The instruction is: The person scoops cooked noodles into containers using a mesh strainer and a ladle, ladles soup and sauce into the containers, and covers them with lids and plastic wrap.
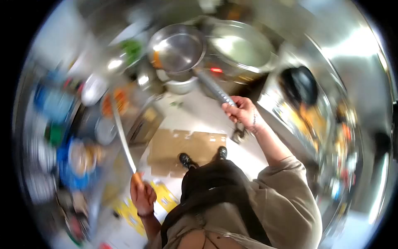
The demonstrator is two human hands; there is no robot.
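Note:
My right hand is closed round the long grey handle of a steel pan, which is held out in front, beside a large pot of pale liquid. An orange patch shows on the pan's left side. Lower left, my left hand grips the orange handle of a long metal utensil. Its far end reaches a container of orange food; blur hides the shape of its tip. Below the pan sits a smaller metal pot.
A black wok-like pan stands on the right-hand counter. Blue containers and bowls crowd the left side. Flattened cardboard lies on the floor under my shoes. Something green is at the back left.

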